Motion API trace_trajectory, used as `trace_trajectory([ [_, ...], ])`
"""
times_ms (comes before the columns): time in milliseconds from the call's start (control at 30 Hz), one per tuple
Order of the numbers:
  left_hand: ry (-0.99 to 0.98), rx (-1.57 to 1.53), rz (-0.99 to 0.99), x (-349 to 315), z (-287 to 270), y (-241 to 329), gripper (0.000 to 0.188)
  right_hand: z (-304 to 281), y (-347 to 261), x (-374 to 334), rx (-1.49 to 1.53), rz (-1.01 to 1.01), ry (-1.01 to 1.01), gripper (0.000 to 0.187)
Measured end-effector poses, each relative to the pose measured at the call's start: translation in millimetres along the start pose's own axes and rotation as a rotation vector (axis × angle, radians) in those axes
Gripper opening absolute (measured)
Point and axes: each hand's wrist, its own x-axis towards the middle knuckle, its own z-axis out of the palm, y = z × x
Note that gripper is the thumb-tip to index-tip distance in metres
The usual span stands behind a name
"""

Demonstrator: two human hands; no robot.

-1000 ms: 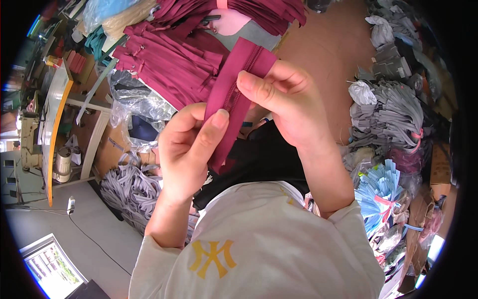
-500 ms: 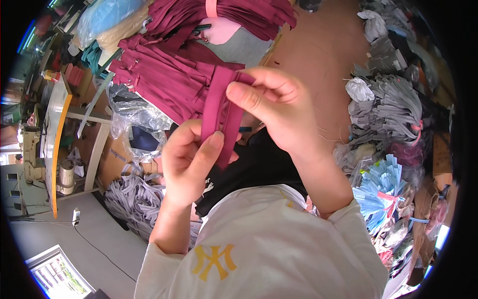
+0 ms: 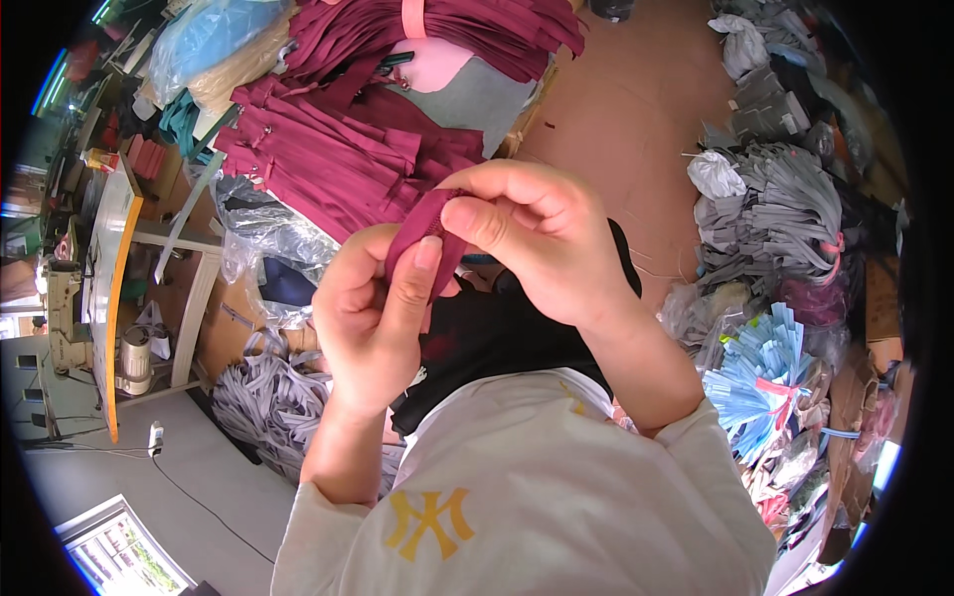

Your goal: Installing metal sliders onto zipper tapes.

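A maroon fabric strip (image 3: 417, 221) is stretched between my two hands, curved upward, with a darker textured line along its edge. My left hand (image 3: 366, 316) pinches its lower part, thumb on top and fingers curled behind. Closed on the strip's upper right end is my right hand (image 3: 542, 238), its thumb pressing close to my left thumb. The strip's far side is hidden behind my fingers. Just beyond my hands lies a stack of similar maroon strips (image 3: 318, 164), with small metallic bits at its left end.
Farther back is a tied maroon bundle (image 3: 467, 35) with a pink band. A sewing machine (image 3: 68, 318) and an orange-edged table (image 3: 121, 288) stand at left. Grey bundles (image 3: 785, 214) and a light-blue bundle (image 3: 763, 368) line the right; grey strips (image 3: 268, 402) lie at lower left.
The strip has been turned from a flat, upright position with its slit facing me to a curved, edge-on one. My right hand has come down slightly, and my thumbs are closer together.
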Motion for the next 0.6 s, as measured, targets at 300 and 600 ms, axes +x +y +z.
trace_trajectory([
  [300,0.079,-0.089,0.014,-3.6,11.3,-4.1,0.014,8.0,6.7,-6.3,-0.031,-0.042,0.113,0.018],
  [600,0.04,-0.138,-0.006,-2.8,6.0,-2.4,0.016,11.1,3.0,-9.2,0.034,0.027,0.132,0.017],
])
